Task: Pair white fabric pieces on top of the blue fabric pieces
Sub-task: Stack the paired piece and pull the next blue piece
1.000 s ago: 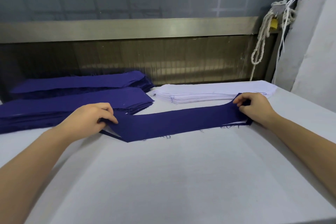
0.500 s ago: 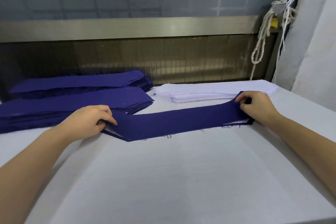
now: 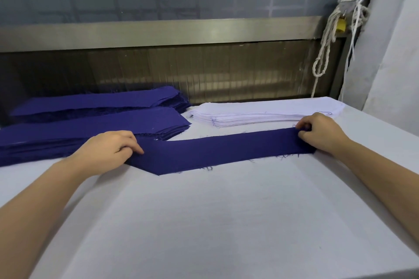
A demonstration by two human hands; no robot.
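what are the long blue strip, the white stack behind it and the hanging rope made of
Long dark blue fabric strip: woven cloth, matte; loose threads fray along its edge. Flat white stack: thin matte cloth, likely similar; stray threads show. Off-white looped rope: twisted fibre, perhaps cotton.

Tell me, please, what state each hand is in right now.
The left hand grips the blue strip at its left end.
The right hand pinches the same strip's right end.

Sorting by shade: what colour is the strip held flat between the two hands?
Dark blue-violet, a plain strip; the head view shows it best.
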